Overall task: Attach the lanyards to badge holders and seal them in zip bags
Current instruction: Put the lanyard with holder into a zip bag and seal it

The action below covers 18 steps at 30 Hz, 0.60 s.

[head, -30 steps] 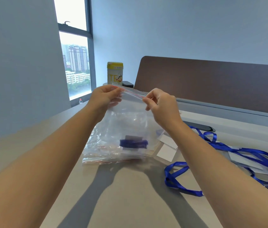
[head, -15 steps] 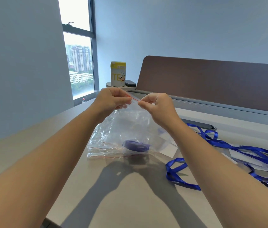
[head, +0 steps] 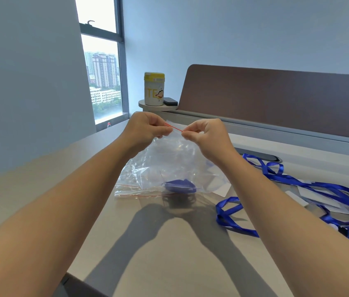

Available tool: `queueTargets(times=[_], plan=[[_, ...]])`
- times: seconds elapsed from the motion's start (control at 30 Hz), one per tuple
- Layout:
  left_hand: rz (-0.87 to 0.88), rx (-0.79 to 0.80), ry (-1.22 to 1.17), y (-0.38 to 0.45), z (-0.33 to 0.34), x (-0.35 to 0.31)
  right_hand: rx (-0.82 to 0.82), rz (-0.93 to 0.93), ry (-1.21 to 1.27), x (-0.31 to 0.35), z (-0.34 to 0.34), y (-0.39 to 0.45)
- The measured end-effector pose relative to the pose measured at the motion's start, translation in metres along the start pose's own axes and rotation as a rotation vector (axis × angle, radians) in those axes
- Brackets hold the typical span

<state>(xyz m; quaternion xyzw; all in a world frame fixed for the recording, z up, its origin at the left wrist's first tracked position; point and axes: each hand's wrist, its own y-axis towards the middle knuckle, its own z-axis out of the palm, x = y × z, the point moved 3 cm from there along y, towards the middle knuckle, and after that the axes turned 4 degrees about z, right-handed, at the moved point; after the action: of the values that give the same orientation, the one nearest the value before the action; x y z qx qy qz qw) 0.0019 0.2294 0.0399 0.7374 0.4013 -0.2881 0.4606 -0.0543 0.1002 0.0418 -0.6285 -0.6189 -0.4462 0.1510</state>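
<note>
The left hand (head: pixel 147 130) and the right hand (head: pixel 203 136) both pinch the red zip strip (head: pixel 174 127) along the top edge of a clear zip bag (head: pixel 169 163), fingers curled onto it, held up above the table (head: pixel 169 254). The strip's long axis runs left to right between the two hands, and only a short stretch of it shows in the gap between them. The bag hangs down from that edge, its bottom resting on the table, with a coiled blue lanyard (head: pixel 180 185) inside. Judging by this, sealing means running the pinch along that line; each hand sits at its own end. More flat zip bags (head: pixel 130 187) lie beneath, and loose blue lanyards (head: pixel 298 183) with badge holders (head: pixel 310 191) lie on the right.
</note>
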Motion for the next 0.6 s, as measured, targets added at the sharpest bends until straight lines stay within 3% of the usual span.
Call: queueTargets(times=[0.37,0.6], plan=[[0.042,-0.005,0.043,-0.001,0.008,0.006,0.013,-0.029,-0.073,0.001,0.011,0.0],[0.023,0.078,0.032,-0.002,0.008,0.011,0.003,-0.06,-0.14,-0.001,0.016,0.001]])
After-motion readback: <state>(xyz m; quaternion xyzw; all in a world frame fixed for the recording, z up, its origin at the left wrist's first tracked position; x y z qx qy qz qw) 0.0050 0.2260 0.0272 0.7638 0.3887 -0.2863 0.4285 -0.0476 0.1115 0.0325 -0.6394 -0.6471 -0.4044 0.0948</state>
